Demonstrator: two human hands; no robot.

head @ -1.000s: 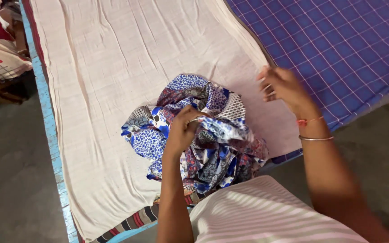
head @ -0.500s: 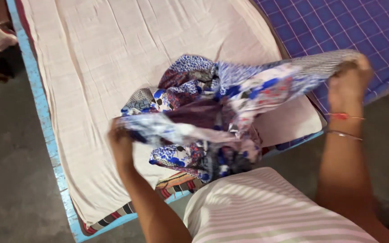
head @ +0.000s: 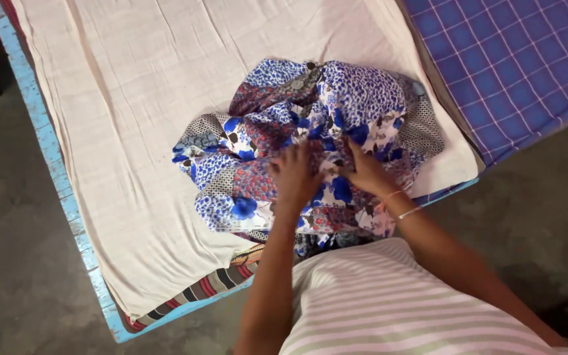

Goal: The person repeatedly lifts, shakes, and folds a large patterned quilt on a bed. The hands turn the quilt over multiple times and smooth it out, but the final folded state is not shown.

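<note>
A crumpled blue, white and maroon patterned cloth (head: 277, 112) lies heaped on a cream sheet (head: 133, 98) that covers a blue-framed cot. My left hand (head: 295, 176) rests on the near part of the heap, fingers spread and pressed into the fabric. Close beside it my right hand (head: 365, 172), with thin bangles at the wrist, also lies flat on the cloth, fingers pointing away from me. The two hands nearly touch at the middle of the heap. Neither hand lifts the cloth.
A blue checked sheet (head: 514, 59) covers the bed's right side. The cot's blue edge (head: 54, 164) runs down the left, a striped mattress corner (head: 198, 292) shows at the near edge. Grey floor (head: 14, 263) lies left and right. My striped shirt fills the bottom.
Half a second ago both hands held the cloth stretched wide in the air. Now it is back down on the sheet and both hands have come together on top of it.
</note>
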